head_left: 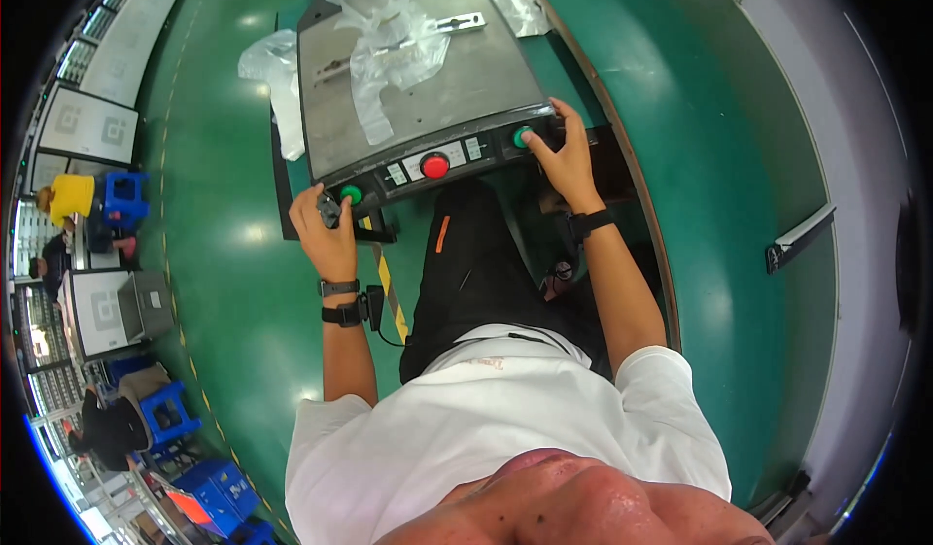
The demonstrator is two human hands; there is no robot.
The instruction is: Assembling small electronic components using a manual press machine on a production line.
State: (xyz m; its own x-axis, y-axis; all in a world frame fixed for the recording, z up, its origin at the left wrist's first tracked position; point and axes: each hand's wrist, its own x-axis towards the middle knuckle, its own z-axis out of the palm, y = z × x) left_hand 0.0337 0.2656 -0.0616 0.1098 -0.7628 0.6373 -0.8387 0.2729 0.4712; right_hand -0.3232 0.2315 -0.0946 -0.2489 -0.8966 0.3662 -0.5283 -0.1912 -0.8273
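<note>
2 hands on the 2 green buttons of a machine's control panel.

The left green button (351,194) and right green button (523,137) flank a red button (434,166); left hand (326,229) and right hand (564,152) rest unclenched, pressing them, grasping nothing. Clear plastic film (394,45) lies on the metal plate (457,84) behind.

The grey metal work plate (457,79) of the machine carries crumpled clear plastic bags (394,45) and a flat slotted metal bar (457,24). More clear plastic (277,74) hangs over its left edge above the green floor (233,254).
</note>
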